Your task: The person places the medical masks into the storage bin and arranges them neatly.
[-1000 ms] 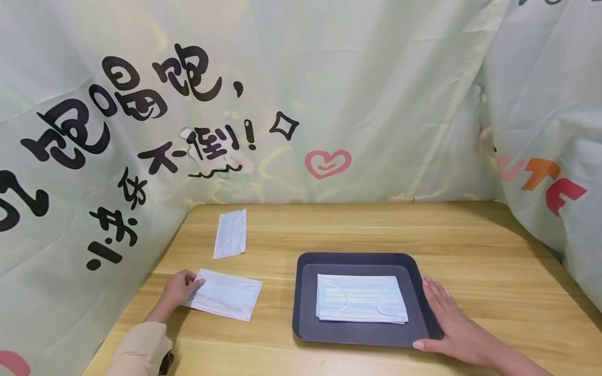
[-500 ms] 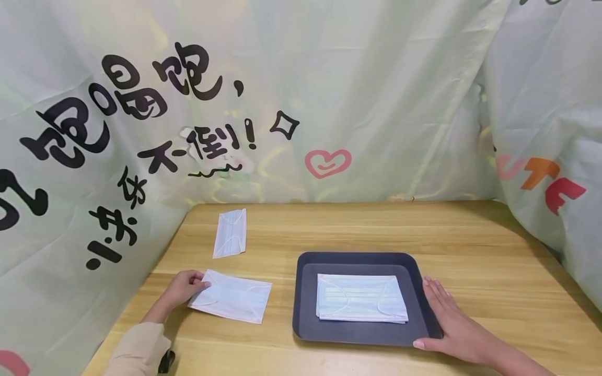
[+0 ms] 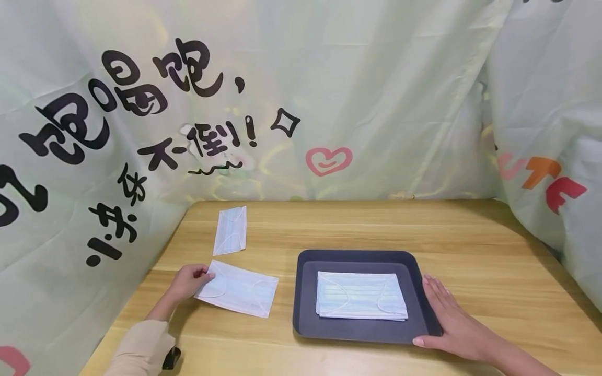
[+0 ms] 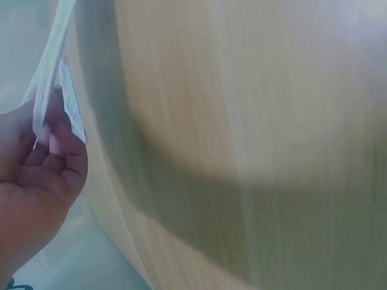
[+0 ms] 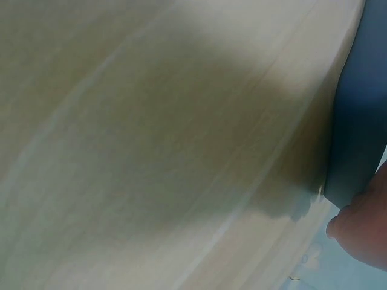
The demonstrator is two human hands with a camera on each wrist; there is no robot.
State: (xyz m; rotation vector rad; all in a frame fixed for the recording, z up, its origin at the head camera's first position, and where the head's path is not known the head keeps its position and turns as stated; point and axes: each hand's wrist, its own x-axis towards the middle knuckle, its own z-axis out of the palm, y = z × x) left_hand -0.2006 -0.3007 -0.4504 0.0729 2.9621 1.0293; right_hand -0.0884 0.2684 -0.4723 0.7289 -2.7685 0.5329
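In the head view, my left hand (image 3: 189, 285) pinches the left end of a pale blue face mask (image 3: 242, 290) between thumb and fingers. The left wrist view shows this face mask (image 4: 51, 66) edge-on, raised off the wood, with the fingers curled at its end. A dark grey tray (image 3: 305, 326) stands to the right, holding a small stack of face masks (image 3: 362, 296) with white ear loops. My right hand (image 3: 453, 326) rests against the tray's right side, fingers straight along the edge and thumb at the near corner. The right wrist view catches only its thumb beside the tray wall (image 5: 357, 121).
Another face mask (image 3: 230, 231) lies at the back left of the wooden table (image 3: 367, 227). Printed cloth (image 3: 376, 94) hangs behind the table and along both sides. A light sleeve (image 3: 143, 347) covers the left forearm.
My left hand has carried the pinched mask to the right and slightly away, closer to the tray. My right hand, the tray and its stack have stayed put.
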